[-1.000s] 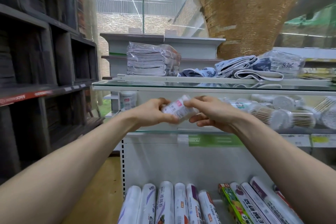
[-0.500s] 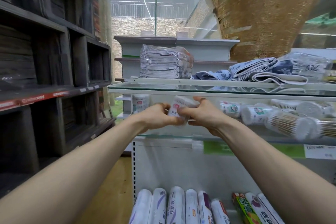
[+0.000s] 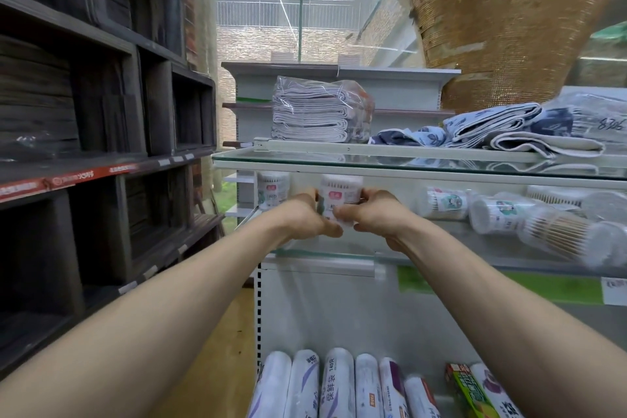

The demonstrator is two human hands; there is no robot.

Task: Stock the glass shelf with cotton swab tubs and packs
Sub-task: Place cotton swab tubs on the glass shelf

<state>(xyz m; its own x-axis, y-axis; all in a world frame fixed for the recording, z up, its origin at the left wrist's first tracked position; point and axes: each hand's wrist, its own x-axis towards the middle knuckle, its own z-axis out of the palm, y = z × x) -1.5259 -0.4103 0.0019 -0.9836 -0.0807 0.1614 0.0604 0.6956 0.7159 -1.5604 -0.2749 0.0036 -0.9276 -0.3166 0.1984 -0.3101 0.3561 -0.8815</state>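
Our left hand (image 3: 304, 215) and right hand (image 3: 380, 212) have reached further in than a second ago. The cotton swab tub (image 3: 341, 194), tilted then, now stands upright between them over the glass shelf (image 3: 451, 245), fingertips pinching its sides. Whether it touches the glass is hidden; we judge placing nearly done. Dark wooden shelving (image 3: 101, 112) stands left, one upright tub (image 3: 271, 188) just beside, toppled tubs (image 3: 495, 214) right.

Lower half of held tub (image 3: 341, 193) behind fingers (image 3: 325, 227), tubs (image 3: 556, 237) at right blurred, rolls (image 3: 339, 383) cut by bottom edge.
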